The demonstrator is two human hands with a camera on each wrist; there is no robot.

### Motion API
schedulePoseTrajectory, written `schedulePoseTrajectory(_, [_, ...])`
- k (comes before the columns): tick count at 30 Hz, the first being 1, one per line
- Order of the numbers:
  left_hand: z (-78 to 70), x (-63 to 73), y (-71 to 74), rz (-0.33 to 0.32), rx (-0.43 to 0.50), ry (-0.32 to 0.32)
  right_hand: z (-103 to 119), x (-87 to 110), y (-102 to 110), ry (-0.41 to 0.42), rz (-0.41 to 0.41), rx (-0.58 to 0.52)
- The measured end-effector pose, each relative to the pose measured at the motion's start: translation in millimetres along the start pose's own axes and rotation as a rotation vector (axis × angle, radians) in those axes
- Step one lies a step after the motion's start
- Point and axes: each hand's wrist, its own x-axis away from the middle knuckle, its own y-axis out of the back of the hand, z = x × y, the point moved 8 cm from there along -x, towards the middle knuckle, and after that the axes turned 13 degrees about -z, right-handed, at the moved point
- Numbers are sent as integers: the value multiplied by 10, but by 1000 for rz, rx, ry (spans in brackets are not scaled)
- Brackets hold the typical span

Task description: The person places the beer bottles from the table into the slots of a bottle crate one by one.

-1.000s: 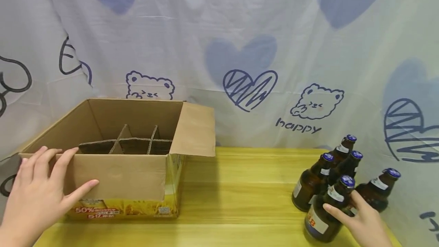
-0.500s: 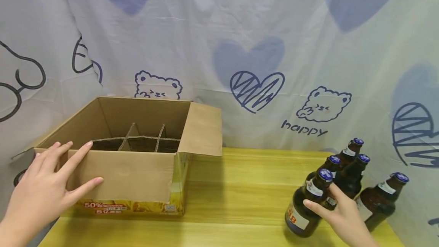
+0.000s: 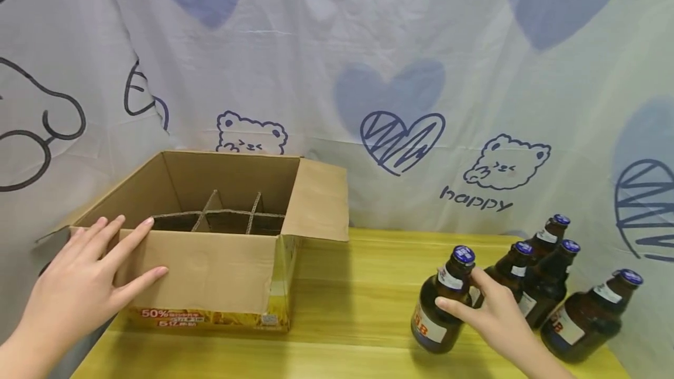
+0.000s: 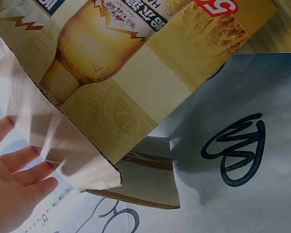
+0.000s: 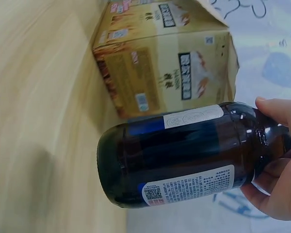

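My right hand point(image 3: 495, 314) grips a brown glass beer bottle point(image 3: 434, 314) with a blue cap, thumb and fingers around its neck and shoulder. The bottle hangs a little above the table; in the right wrist view its dark base point(image 5: 111, 167) is apart from the wood. At the left stands an uncovered cardboard box point(image 3: 210, 274), with crossed cardboard dividers point(image 3: 226, 213) inside. My left hand point(image 3: 84, 276) rests on the box's front flap, its fingers fairly straight along the top edge. In the left wrist view the fingers point(image 4: 31, 170) lie against the flap.
Several more beer bottles point(image 3: 581, 320) stand at the table's right end, one apart and nearer. A side flap point(image 3: 318, 200) of the box sticks out to the right. Behind the yellow wooden table point(image 3: 358, 309) hangs a printed curtain point(image 3: 316, 45).
My right hand has lifted the beer bottle and carried it left, away from the other bottles. The left hand stays on the flap. The head view has turned slightly left.
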Motion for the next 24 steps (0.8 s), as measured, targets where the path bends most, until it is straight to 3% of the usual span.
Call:
schedulePoseTrajectory(13, [41, -40, 36, -12, 20, -28, 812, -227, 11, 245, 53, -117])
schedulePoseTrajectory(19, [57, -19, -3, 30, 29, -8, 1172, -300, 41, 314, 134, -120])
schedulePoseTrajectory(24, [15, 18, -12, 22, 30, -7, 1400, -304, 57, 380, 223, -145])
